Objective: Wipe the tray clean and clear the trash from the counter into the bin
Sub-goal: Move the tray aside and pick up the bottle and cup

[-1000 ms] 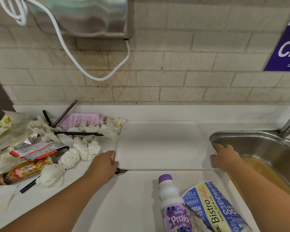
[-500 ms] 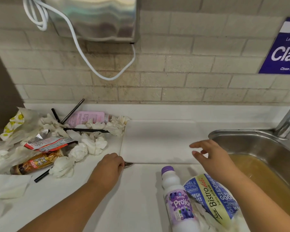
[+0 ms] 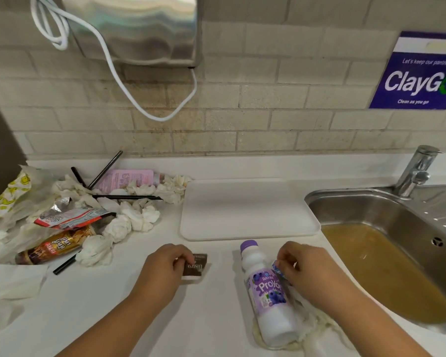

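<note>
Clearing seemed in hand: left hand [image 3: 162, 273] pinched a packet [image 3: 198, 266], right hand [image 3: 308, 270] a wrapper [image 3: 278, 269] by the bottle [image 3: 267, 289], below the centre tray [image 3: 247, 210]; next, both needed lifting binward.

White tray [image 3: 247, 210] flat on counter [image 3: 108, 310], right edge at sink [image 3: 366, 204] rim. Left hand [image 3: 162, 271] pinches brown packet [image 3: 198, 266] near tray's front left corner. Right hand [image 3: 310, 273] pinches blue wrapper [image 3: 278, 269] against lying bottle [image 3: 268, 295]. Litter heap [image 3: 70, 215] at counter's left end.
</note>
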Demonstrator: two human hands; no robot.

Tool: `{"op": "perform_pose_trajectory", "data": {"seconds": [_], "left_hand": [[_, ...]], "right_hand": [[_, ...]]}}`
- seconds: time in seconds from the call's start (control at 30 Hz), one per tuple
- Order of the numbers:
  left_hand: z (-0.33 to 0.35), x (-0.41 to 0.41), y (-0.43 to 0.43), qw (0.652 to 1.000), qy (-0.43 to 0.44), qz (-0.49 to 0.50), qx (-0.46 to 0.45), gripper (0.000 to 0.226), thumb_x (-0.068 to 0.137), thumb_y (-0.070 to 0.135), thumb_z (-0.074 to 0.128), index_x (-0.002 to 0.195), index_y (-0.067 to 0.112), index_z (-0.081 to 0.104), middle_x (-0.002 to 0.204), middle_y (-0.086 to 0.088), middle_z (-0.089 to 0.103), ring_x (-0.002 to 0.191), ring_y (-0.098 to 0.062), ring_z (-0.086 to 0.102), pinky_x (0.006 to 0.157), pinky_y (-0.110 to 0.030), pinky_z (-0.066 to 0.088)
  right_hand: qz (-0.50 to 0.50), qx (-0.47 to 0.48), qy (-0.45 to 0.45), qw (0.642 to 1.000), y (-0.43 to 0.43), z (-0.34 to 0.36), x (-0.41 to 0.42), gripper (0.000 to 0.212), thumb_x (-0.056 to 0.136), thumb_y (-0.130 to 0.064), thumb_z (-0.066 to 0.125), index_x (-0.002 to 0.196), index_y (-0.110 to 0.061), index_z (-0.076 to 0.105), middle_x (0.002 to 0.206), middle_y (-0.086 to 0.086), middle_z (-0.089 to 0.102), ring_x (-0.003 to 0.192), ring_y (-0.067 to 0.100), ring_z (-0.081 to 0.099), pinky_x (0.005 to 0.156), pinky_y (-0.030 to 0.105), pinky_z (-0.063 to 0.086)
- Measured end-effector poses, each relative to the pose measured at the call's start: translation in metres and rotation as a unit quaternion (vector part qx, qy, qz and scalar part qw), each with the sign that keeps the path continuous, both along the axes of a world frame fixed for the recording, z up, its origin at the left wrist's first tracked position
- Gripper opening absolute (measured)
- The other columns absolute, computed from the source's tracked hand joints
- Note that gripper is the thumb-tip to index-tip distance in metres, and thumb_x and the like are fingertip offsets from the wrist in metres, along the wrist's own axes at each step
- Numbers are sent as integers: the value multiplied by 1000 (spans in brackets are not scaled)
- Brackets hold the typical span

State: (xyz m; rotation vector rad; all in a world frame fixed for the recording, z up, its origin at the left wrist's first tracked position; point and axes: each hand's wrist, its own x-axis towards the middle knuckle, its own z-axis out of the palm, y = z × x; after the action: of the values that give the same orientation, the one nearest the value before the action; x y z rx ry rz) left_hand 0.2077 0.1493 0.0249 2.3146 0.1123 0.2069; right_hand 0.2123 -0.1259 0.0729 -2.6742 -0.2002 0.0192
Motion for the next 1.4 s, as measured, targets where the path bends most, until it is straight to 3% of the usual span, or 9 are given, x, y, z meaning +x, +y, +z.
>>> {"op": "perform_pose_trajectory", "data": {"seconds": [0.2, 0.3, 0.4, 0.57, 0.73, 0.93, 1.07, 1.23, 1.4], "left_hand": [[2, -11, -30, 992, 107, -22, -66, 31, 89, 3, 47, 91, 25, 68, 103, 5, 61, 84, -4, 57, 61, -2, 43], [0, -17, -40, 979, 151, -57, -127, 20, 89, 18, 57, 87, 36, 65, 107, 4, 65, 96, -11, 63, 87, -29, 53], [2, -19, -51, 974, 157, -83, -140, 7, 88, 34, 60, 84, 37, 65, 99, 6, 70, 90, -11, 65, 90, -36, 53], [6, -19, -71, 908, 237, -117, -326, 49, 74, 57, 69, 102, 17, 70, 99, -9, 73, 95, -31, 68, 96, -47, 50], [10, -18, -85, 885, 212, -93, -404, 39, 81, 33, 70, 110, 7, 63, 96, -11, 74, 90, -28, 70, 81, -37, 55], [19, -14, -71, 910, 118, -71, -391, 66, 55, 48, 75, 111, 17, 61, 98, -3, 74, 88, -21, 71, 80, -36, 55], [26, -14, -62, 927, 65, -57, -365, 30, 80, 24, 72, 108, 22, 62, 93, 3, 74, 83, -11, 70, 65, -19, 52], [29, -13, -55, 929, 51, -56, -361, 25, 83, 18, 67, 107, 23, 61, 90, 8, 74, 79, -7, 69, 59, -13, 50], [28, -19, -48, 927, 53, -55, -366, 40, 70, 34, 77, 106, 24, 62, 93, 7, 73, 84, -10, 69, 63, -16, 51]], "right_hand": [[-23, -25, 61, 998, 30, -19, -23, 56, 72, -70, 57, 111, -34, 41, 95, -10, 63, 87, 14, 61, 70, 30, 49], [-23, -24, 64, 997, 32, -30, -26, 63, 73, -67, 53, 125, -39, 33, 109, -10, 64, 98, 16, 62, 81, 33, 51], [-34, 51, 66, 996, 31, -32, -30, 63, 73, -61, 56, 128, -42, 34, 107, -15, 63, 99, 13, 61, 85, 33, 50], [-16, 139, 27, 990, 32, -29, -39, 62, 76, -60, 64, 129, -43, 37, 91, -23, 53, 82, -1, 57, 77, 22, 46], [28, 151, 32, 988, 29, -24, -42, 57, 78, -61, 61, 129, -45, 39, 106, -23, 57, 80, -1, 56, 75, 18, 45], [-63, 115, -65, 989, -24, -4, -16, 32, 86, -46, 60, 115, -32, 61, 105, -17, 60, 91, 2, 54, 81, 18, 42], [-154, -36, 61, 986, -61, -16, 11, 74, 78, -70, 54, 140, -32, 35, 136, -4, 48, 124, 20, 47, 97, 38, 47], [-135, -33, 172, 975, -58, -27, 20, 99, 70, -74, 59, 147, -37, 8, 130, 1, 58, 99, 18, 64, 80, 34, 55], [-144, 117, 215, 959, -53, -26, 27, 98, 68, -45, 81, 144, -34, 20, 114, 2, 64, 69, 13, 71, 66, 34, 60]]}}
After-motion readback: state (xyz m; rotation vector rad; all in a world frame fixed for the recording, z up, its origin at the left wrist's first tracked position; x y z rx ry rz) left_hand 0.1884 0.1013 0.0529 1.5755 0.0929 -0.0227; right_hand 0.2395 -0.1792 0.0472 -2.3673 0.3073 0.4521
